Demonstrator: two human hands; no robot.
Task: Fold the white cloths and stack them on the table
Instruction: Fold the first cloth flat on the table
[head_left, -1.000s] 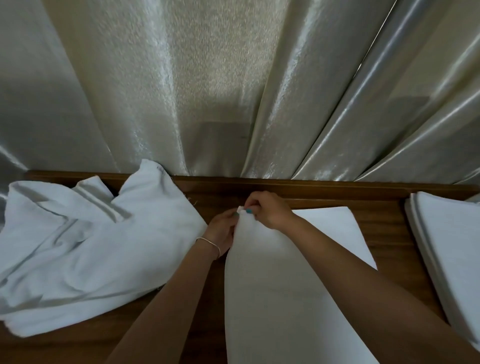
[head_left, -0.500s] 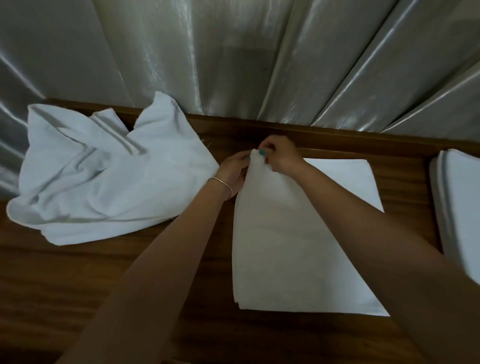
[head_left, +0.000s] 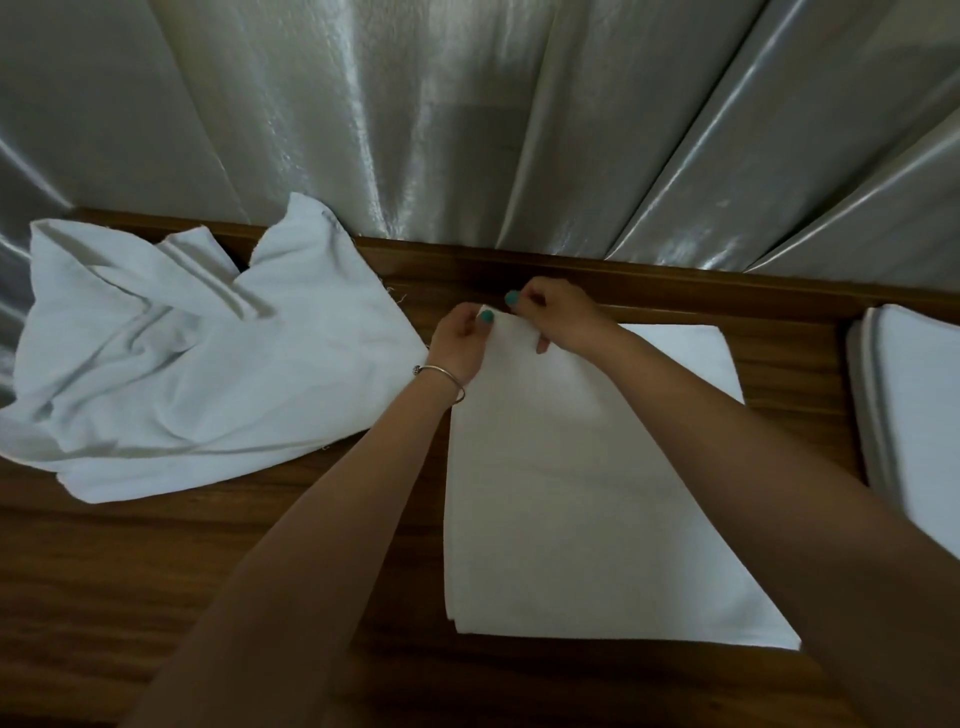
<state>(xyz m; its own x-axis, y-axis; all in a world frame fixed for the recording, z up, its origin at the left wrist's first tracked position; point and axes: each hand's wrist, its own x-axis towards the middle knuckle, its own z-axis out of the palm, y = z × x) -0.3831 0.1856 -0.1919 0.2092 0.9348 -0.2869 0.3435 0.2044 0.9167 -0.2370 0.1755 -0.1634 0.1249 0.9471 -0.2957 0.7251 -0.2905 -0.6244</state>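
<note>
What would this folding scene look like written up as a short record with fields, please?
surface: wooden table
in hand: folded cloth, far left corner pinched by both hands
left hand: at that corner, bracelet on the wrist
right hand: at the same corner
unfolded: crumpled cloths, left
finished: folded stack, right edge
backdrop: shiny curtain

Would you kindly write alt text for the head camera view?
Both hands, left hand and right hand, pinch the far corner of a partly folded white cloth on a wooden table. A crumpled cloth pile lies left, a folded stack right, a curtain behind.
</note>
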